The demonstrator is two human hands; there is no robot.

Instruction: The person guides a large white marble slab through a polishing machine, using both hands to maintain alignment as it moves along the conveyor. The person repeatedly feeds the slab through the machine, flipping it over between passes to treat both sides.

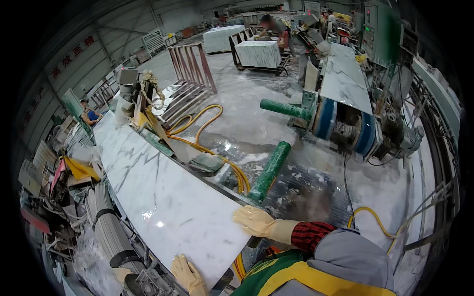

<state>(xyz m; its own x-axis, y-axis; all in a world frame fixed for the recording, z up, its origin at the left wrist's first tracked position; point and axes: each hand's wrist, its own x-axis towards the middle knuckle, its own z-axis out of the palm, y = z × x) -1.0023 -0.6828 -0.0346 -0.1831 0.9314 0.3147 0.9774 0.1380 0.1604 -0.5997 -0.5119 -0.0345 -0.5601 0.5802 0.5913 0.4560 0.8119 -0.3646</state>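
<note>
A long white marble slab (177, 207) with grey veins lies lengthwise in front of me, its wet surface shining. My right hand (254, 220), in a cream rubber glove, rests flat on the slab's right edge near the close corner, fingers stretched toward the left. My left hand (187, 276), gloved alike, lies along the near left edge with its fingers extended forward. Part of its palm and wrist is cut off by the lower rim. Neither hand is wrapped around anything that I can see.
Right of the slab a green roller arm (269, 171) juts up, and a yellow hose (210, 123) winds over the wet floor. Another marble slab (347, 76) lies on a roller line at right. A metal rack (192, 69) and a person (276, 29) are farther back.
</note>
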